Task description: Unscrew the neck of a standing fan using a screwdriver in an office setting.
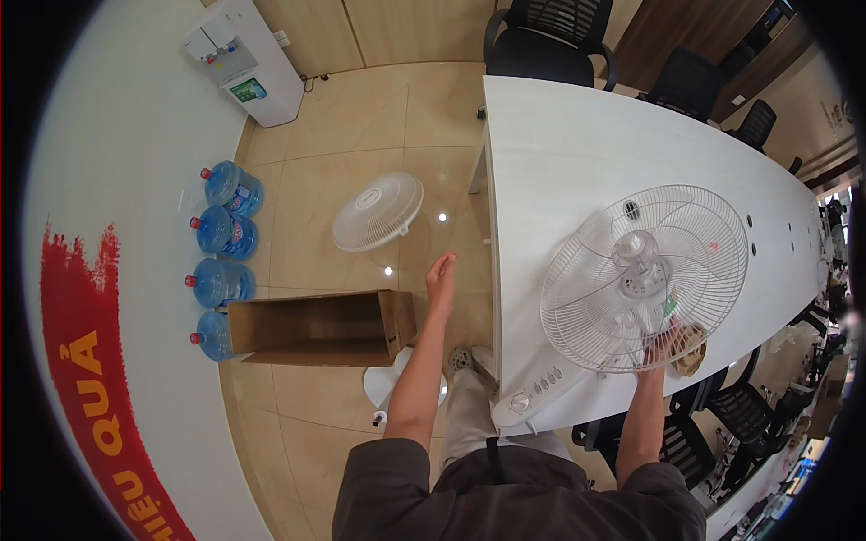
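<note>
On the white table, a white standing fan head with a round wire guard (570, 270) rests tilted; its see-through blades show inside the guard. Below it, the fan's control panel (532, 394) with a knob and buttons lies near the table's front edge. My right hand (663, 349) is at the guard's lower rim, fingers closed on it and partly hidden by wires. Away from the table, my left hand (440, 281) reaches forward over the floor, empty, fingers stretched out. Ahead of it is a separate round white fan grille (379, 213); whether it touches the floor I cannot tell.
An open cardboard box (311, 327) lies left of my left arm, beside a round white base (383, 386). Several blue water bottles (225, 233) line the wall. A water dispenser (248, 68) and black chairs (552, 41) stand farther off. A tan object (691, 350) lies beside my right hand.
</note>
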Action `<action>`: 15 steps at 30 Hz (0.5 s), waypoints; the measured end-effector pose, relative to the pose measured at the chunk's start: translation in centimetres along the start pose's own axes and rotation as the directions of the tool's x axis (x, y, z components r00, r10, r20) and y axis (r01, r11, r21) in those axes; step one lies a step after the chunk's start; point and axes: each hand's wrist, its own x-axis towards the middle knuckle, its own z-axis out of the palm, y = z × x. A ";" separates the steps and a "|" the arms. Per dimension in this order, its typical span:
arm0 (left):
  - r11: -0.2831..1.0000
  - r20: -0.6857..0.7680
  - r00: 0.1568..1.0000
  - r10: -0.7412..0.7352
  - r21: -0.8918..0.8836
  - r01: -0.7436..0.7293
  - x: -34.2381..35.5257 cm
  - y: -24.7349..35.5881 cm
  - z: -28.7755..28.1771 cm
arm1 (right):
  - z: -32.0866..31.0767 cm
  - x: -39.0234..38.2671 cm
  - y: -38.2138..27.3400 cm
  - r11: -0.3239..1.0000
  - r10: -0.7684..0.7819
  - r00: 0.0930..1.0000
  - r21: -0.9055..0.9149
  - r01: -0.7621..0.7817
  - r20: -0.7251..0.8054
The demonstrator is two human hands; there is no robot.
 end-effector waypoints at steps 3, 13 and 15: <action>0.994 0.051 0.993 0.106 -0.004 -0.106 -4.8 3.7 3.5 | -1.6 3.0 1.9 0.963 0.021 0.978 0.257 -0.076 0.209; 0.930 0.490 0.813 0.314 0.015 -0.368 -14.1 6.2 12.2 | -3.0 7.6 6.6 0.845 0.041 0.952 0.498 -0.194 0.302; 0.876 0.481 0.816 0.321 0.176 -0.449 -14.2 5.6 12.9 | -1.4 6.8 7.2 0.833 0.036 0.943 0.512 -0.211 0.330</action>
